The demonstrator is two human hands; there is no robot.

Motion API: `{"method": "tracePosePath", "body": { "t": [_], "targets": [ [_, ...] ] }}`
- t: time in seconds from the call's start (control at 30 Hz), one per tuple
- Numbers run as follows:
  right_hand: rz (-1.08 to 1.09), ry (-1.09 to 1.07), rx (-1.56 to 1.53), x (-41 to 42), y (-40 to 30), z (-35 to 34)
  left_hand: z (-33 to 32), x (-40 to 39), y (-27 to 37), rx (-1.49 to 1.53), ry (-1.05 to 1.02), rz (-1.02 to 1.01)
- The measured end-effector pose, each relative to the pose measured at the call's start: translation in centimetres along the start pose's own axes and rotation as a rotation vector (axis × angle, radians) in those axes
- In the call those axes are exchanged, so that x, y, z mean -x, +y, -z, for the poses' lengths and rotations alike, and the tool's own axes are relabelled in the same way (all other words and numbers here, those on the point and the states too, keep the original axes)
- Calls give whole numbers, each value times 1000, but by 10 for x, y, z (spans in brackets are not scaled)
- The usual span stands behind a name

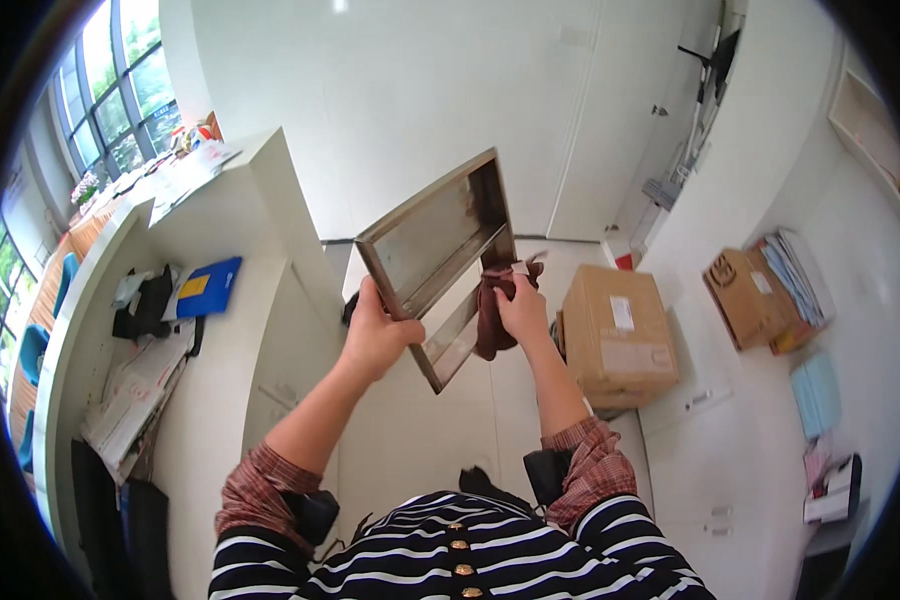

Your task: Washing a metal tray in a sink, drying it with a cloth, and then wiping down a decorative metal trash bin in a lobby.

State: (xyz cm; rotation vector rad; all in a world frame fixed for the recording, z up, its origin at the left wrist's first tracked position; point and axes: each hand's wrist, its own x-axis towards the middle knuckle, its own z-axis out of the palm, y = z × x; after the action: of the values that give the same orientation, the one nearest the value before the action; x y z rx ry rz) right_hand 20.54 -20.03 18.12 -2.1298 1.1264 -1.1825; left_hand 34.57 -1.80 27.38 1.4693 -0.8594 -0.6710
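A rectangular, brownish box-like frame [429, 306] is held up and tilted in front of me. A bar crosses it, and a pale, dull panel fills the upper part; floor shows through part of the lower opening. My left hand [379, 334] grips its lower left side, thumb lying over the near edge. At the opposite side, my right hand [523, 306] clutches a dark red-brown cloth [493, 319] that bunches against the frame. Part of that side is hidden behind the cloth.
On my right, a cardboard box [622, 360] stands beside white cabinets; a smaller carton [750, 296] sits on the counter. The left-hand counter holds papers [146, 390] and a blue folder [214, 289]. A white partition [420, 82] rises ahead, beyond the tiled floor [397, 442].
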Motion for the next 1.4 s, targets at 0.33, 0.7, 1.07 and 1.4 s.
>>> {"method": "tracePosePath", "body": {
  "t": [0.33,0.7,1.07,1.4],
  "targets": [
    [-47,175,-472,-241,46,-82,5,-243,64,-288,77,120],
    [1176,-335,-41,-461,-32,-235,53,-484,-26,186,-28,298],
    [788,-495,-504,-588,23,-446,93,-691,-113,265,298,374],
    [-301,-1503,-1093,-686,-58,-614,152,-783,-159,288,758,437]
  ]
}}
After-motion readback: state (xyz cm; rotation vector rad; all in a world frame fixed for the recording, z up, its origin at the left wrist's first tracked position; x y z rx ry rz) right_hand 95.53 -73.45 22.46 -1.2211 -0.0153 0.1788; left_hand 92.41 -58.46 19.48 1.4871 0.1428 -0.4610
